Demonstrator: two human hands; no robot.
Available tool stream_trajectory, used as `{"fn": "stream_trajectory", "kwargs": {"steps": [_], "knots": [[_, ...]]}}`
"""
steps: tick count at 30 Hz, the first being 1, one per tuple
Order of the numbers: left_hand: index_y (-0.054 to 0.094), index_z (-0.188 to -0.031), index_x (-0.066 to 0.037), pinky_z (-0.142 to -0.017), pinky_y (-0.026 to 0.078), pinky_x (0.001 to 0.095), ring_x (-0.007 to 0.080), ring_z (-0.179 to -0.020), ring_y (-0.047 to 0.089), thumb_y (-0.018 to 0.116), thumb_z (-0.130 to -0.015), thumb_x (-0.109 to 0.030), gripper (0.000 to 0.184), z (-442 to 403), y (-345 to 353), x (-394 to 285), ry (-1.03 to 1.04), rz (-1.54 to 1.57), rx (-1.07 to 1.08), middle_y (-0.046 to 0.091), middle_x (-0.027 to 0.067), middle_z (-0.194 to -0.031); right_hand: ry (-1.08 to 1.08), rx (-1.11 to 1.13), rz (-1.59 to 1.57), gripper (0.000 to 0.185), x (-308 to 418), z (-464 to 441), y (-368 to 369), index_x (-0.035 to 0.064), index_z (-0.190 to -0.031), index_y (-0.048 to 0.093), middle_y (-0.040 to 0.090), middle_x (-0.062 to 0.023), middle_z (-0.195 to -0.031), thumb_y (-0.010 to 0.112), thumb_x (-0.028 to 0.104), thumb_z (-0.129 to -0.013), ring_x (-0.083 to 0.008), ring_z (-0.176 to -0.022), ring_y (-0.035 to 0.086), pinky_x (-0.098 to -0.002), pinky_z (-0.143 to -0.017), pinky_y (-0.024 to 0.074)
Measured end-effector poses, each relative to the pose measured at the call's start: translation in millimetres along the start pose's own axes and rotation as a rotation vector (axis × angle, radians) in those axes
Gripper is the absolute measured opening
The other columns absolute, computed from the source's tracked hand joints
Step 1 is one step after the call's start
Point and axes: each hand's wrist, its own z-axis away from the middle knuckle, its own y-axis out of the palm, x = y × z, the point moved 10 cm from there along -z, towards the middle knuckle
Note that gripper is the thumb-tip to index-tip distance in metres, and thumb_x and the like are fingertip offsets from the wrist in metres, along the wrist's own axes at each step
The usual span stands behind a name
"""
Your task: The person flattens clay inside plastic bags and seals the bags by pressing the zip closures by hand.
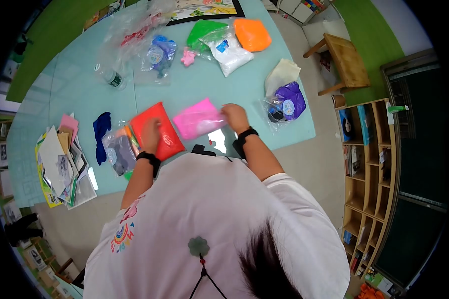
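My left hand (149,135) lies over the red packet (165,130), its fingers smeared by motion. At the right end of the pink packet (197,119), my right hand (236,118) has its fingers closed on the packet's edge. The two packets lie side by side on the table, a small gap between them. Left of the red packet are a clear bag with grey contents (118,153) and a dark blue cloth-like piece (102,137).
On the table (75,94) are a bottle (110,77), green (204,32), orange (253,36) and white (230,54) packets, a purple packet (292,101), a blue bag (160,54) and a stack of papers (60,164). A wooden stool (348,62) stands at the right.
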Motion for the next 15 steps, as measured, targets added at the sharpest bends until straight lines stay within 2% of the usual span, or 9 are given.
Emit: {"fn": "stream_trajectory", "kwargs": {"steps": [2,3,6,7,9,10,13,15], "knots": [[0.063,-0.103,0.000,-0.087,0.049,0.0410,0.0327,-0.095,0.064,0.069,-0.085,-0.008,0.020,1.8,-25.1,18.1,-0.191,-0.015,0.072,0.066,0.0164,-0.098,0.227,0.118,0.093,0.011,-32.9,11.6,-10.0,0.0065,-0.082,0.074,0.068,-0.0122,-0.082,0.064,0.011,-0.082,-0.0316,-0.086,0.065,-0.0423,-0.074,0.0521],[0.063,-0.107,0.000,-0.088,0.049,0.0403,0.0323,-0.098,0.064,0.070,-0.085,-0.009,0.025,-2.2,-35.7,19.9,-0.283,-0.021,0.108,0.066,0.0164,-0.101,0.227,0.121,0.050,0.011,-27.6,10.9,-18.1,0.0065,-0.083,0.074,0.067,-0.0129,-0.081,0.065,0.013,-0.082,-0.0326,-0.085,0.065,-0.0423,-0.075,0.0519],[0.060,-0.120,-0.001,-0.089,0.049,0.0412,0.0328,-0.101,0.063,0.074,-0.083,-0.014,0.042,-25.1,-25.6,-56.5,-0.048,0.021,0.036,0.066,0.0164,-0.108,0.063,-0.004,-0.016,0.010,15.8,-6.6,-25.6,0.0066,-0.077,0.072,0.065,-0.0148,-0.078,0.066,0.014,-0.079,-0.0354,-0.078,0.064,-0.0462,-0.071,0.0514],[0.060,-0.121,-0.001,-0.090,0.049,0.0416,0.0330,-0.102,0.063,0.076,-0.081,-0.015,0.045,-31.9,-9.1,-80.3,0.022,0.027,0.123,0.066,0.0165,-0.108,0.071,0.199,0.159,0.010,23.1,-17.0,-4.1,0.0076,-0.084,0.072,0.066,-0.0118,-0.085,0.065,0.011,-0.078,-0.0328,-0.087,0.064,-0.0461,-0.077,0.0501],[0.060,-0.123,0.000,-0.090,0.049,0.0425,0.0333,-0.103,0.063,0.078,-0.079,-0.017,0.051,-32.1,19.7,-118.6,0.156,0.035,0.299,0.066,0.0166,-0.109,-0.006,0.219,0.294,0.015,57.1,-29.8,-2.1,0.0087,-0.090,0.071,0.067,-0.0100,-0.093,0.064,0.009,-0.077,-0.0308,-0.097,0.063,-0.0456,-0.084,0.0478],[0.060,-0.123,0.000,-0.091,0.049,0.0429,0.0336,-0.104,0.062,0.078,-0.079,-0.017,0.050,-27.4,34.5,-114.1,0.110,0.028,0.391,0.065,0.0171,-0.110,-0.045,0.228,0.360,0.018,70.7,-32.9,2.6,0.0093,-0.094,0.071,0.067,-0.0090,-0.097,0.063,0.008,-0.077,-0.0298,-0.101,0.062,-0.0453,-0.087,0.0466],[0.060,-0.123,-0.001,-0.092,0.048,0.0438,0.0347,-0.107,0.060,0.076,-0.079,-0.015,0.049,-13.6,69.2,-104.0,-0.033,-0.001,0.657,0.064,0.0183,-0.113,-0.279,0.267,0.233,0.022,105.6,-37.0,27.6,0.0098,-0.100,0.069,0.065,-0.0090,-0.106,0.063,0.009,-0.079,-0.0290,-0.109,0.058,-0.0441,-0.094,0.0424],[0.059,-0.123,-0.001,-0.093,0.048,0.0439,0.0354,-0.109,0.059,0.075,-0.079,-0.013,0.049,-5.9,83.6,-100.9,-0.148,-0.027,0.820,0.062,0.0188,-0.117,-0.277,0.284,0.142,0.019,110.1,-37.0,44.5,0.0096,-0.099,0.070,0.064,-0.0101,-0.105,0.064,0.010,-0.080,-0.0293,-0.108,0.059,-0.0440,-0.094,0.0427]]}}
